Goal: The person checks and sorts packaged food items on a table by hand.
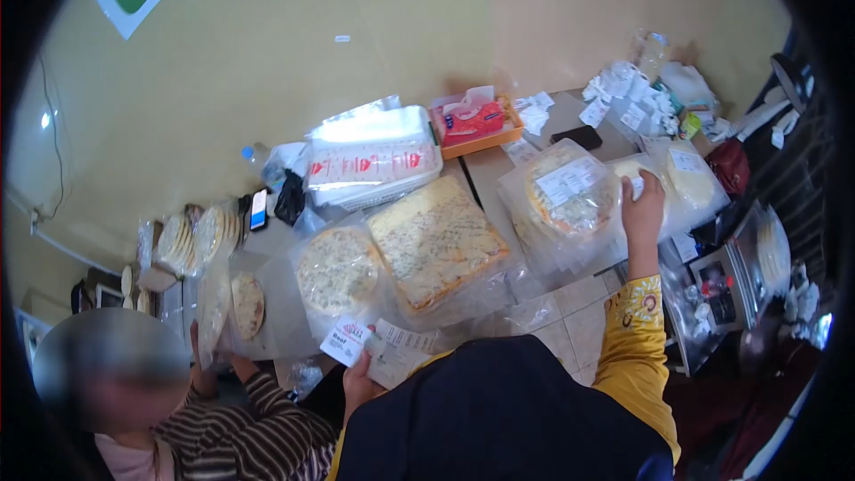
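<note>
My left hand (360, 381) is closed around a sheaf of printed labels (397, 353), the front white card (346, 341) reading "Beef". Just beyond it lies a round pizza in a clear plastic bag (337, 271). To the right of that is a large rectangular pizza in plastic (438, 243). My right hand (645, 207) is bent over the bagged goods at the right, its fingers pinching or pressing a small white label (636, 185). Beside it is a bagged round pizza (570, 196) with a white label (570, 180) on top.
At the left a person in a striped sleeve (258, 419) handles a bagged flat round (212, 307). A white container (374, 156), a tissue pack (472, 122) and a dark phone (577, 137) line the back. Crumpled label backing (628, 93) heaps at back right.
</note>
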Demonstrator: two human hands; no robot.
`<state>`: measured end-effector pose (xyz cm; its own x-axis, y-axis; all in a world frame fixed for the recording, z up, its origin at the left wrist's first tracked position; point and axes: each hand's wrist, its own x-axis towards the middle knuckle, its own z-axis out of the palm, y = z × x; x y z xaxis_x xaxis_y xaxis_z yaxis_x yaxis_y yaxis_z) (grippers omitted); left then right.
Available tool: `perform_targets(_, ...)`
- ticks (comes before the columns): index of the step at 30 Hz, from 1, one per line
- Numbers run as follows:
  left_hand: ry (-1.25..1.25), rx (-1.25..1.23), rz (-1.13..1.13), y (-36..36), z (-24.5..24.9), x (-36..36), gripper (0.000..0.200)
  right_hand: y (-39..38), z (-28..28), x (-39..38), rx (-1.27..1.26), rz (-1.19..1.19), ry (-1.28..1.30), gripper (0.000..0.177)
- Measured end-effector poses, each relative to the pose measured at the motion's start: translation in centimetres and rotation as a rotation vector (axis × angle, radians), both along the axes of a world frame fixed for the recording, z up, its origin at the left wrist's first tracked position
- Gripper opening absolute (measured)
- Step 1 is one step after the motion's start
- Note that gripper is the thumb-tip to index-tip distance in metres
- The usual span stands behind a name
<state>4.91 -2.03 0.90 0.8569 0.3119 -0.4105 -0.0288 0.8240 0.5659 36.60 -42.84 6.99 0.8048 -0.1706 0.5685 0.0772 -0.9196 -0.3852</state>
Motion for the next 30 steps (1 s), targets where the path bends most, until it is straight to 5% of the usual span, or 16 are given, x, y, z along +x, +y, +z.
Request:
perform_targets(1, -0.010, -0.018, 0.003, 0.1, 0.2, 0.1, 0.043, 1.1, -0.1, 0.6, -0.043, 0.134, -0.107, 0.041)
perform_targets(2, -0.023, -0.057, 0.021, 0.0, 0.5, 0.1, 0.044, 2.3, -1.1, 1.5, -0.106, 0.178, 0.094, 0.056)
perform_targets(6, -0.082, -0.018, -0.040, 0.7, 2.2, 0.2, 0.045, 6.8, -3.6, 2.1, -0.350, 0.083, 0.727, 0.069)
perform_targets(9, -0.073, -0.029, -0.016, 1.5, 2.7, 0.3, 0.045, 8.1, -4.4, 1.8, -0.374, -0.021, 0.614, 0.069)
perform_targets(10, -0.087, -0.030, -0.017, 1.6, 3.0, 0.2, 0.045, 9.2, -3.3, 0.8, -0.316, 0.029, 0.403, 0.065)
perform_targets(13, -0.124, -0.015, -0.028, 1.8, 4.1, 0.2, 0.043, 13.4, -1.1, -2.1, 0.124, 0.568, 0.124, 0.051)
perform_targets(15, -0.147, -0.019, -0.075, 2.3, 3.5, 0.1, 0.042, 18.4, -0.9, -6.4, 0.332, 0.890, 0.311, 0.033)
perform_targets(16, -0.160, -0.047, -0.124, 2.4, 3.2, -0.1, 0.042, 20.8, 0.5, -9.5, 0.470, 0.990, 0.677, 0.029)
perform_targets(19, -0.177, -0.035, -0.196, 2.0, 3.9, -0.7, 0.045, 25.7, 0.4, -16.0, 0.462, 1.435, 0.620, 0.027)
perform_targets(25, -0.220, -0.098, -0.325, 1.3, 3.2, -2.4, 0.051, 27.0, -1.8, -19.6, 0.574, 1.326, 1.025, 0.022)
perform_targets(30, -0.240, -0.162, -0.385, 1.6, 2.8, -3.2, 0.053, 26.6, -1.1, -20.9, 0.571, 1.314, 0.965, 0.017)
